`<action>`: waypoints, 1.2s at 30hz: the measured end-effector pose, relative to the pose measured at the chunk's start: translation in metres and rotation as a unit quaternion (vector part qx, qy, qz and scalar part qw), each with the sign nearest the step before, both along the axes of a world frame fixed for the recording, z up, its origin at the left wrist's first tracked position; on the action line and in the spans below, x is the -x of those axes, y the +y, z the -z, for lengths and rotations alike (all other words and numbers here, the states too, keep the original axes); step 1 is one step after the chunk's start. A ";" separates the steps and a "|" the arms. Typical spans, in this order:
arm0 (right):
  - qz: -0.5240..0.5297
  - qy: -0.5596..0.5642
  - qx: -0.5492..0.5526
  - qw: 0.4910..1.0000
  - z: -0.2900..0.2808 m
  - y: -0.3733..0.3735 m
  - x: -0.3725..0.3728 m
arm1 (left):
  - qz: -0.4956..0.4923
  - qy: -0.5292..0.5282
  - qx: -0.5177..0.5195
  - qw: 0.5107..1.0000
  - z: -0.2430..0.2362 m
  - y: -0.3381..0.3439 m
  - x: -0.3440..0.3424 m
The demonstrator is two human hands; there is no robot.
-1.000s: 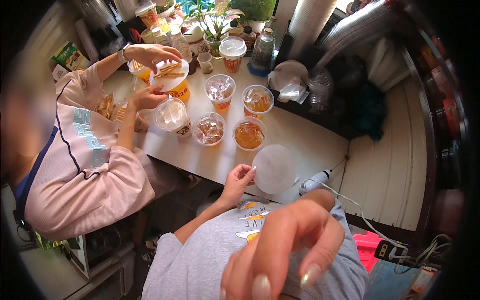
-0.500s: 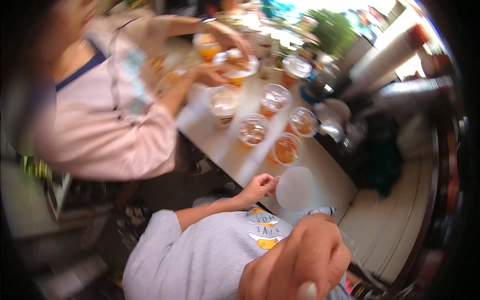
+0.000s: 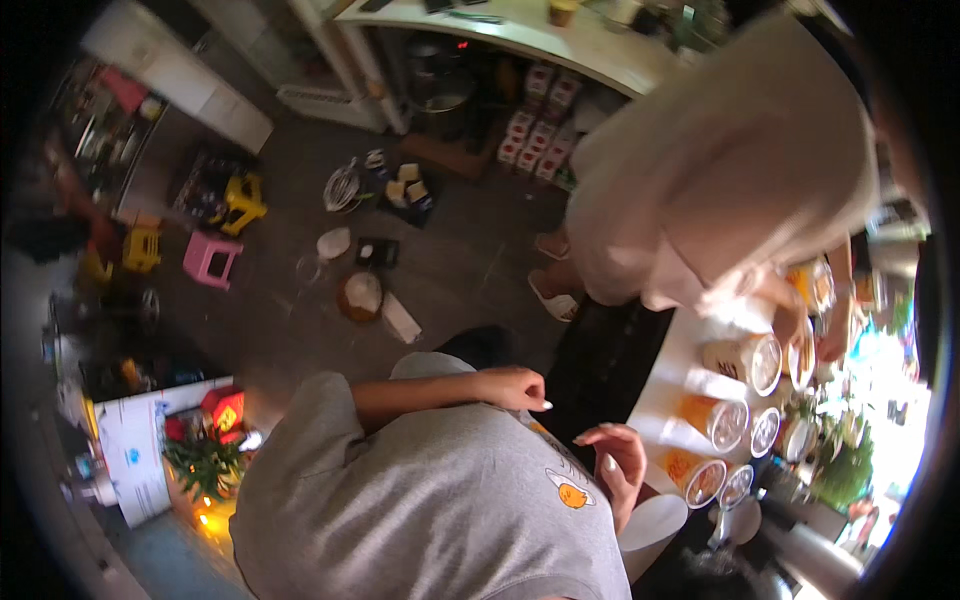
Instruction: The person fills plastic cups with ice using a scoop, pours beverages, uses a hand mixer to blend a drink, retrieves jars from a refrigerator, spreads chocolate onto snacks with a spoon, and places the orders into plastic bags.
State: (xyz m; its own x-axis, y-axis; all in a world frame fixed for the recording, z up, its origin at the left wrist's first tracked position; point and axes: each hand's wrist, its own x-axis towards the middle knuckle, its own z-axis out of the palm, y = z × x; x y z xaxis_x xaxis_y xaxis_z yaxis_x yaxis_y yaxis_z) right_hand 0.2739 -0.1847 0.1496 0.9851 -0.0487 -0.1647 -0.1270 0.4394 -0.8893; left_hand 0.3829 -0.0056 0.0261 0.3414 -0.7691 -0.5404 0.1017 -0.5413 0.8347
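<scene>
My left hand [image 3: 510, 388] is at the front of my grey shirt, fingers curled closed; anything inside is hidden. My right hand [image 3: 618, 465] is lower right, fingers loosely bent and apart, holding nothing visible, beside cups of iced amber drink [image 3: 690, 478] on the white worktop [image 3: 655, 365]. A pale round disc [image 3: 655, 522] lies behind my right wrist. At upper right a co-worker in a beige top [image 3: 720, 160] leans over the worktop, hands [image 3: 785, 315] among cups and a plate of sticks.
Black worktop edge [image 3: 610, 370] beside me. On the dark floor [image 3: 300, 320] stand a pink stool [image 3: 210, 260], yellow stools [image 3: 243, 200] and scattered items [image 3: 365, 300]. Shelves with stacked cartons [image 3: 540, 125] are under the rear counter [image 3: 560, 35]. A plant [image 3: 205, 465] is at lower left.
The view has swung left toward the floor and rear counter. My left hand no longer holds the pale disc and rests at my shirt. My right hand has moved away from the camera.
</scene>
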 end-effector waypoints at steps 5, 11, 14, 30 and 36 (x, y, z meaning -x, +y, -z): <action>-0.109 0.076 -0.028 0.991 0.037 0.045 -0.064 | -0.126 -0.124 -0.118 0.977 0.029 0.093 -0.004; -0.252 0.212 0.114 0.937 0.152 0.128 -0.158 | -0.297 -0.012 -0.142 0.944 0.035 0.221 -0.011; -0.362 0.240 0.260 0.862 0.245 0.149 -0.192 | -0.411 0.001 -0.182 0.893 0.072 0.282 0.010; -0.537 -0.141 0.607 0.568 0.258 0.469 -0.403 | -0.832 0.050 -0.178 0.523 0.218 0.450 0.191; -0.464 -0.231 0.548 0.657 0.270 0.659 -0.416 | -0.716 0.022 -0.343 0.607 0.268 0.522 0.251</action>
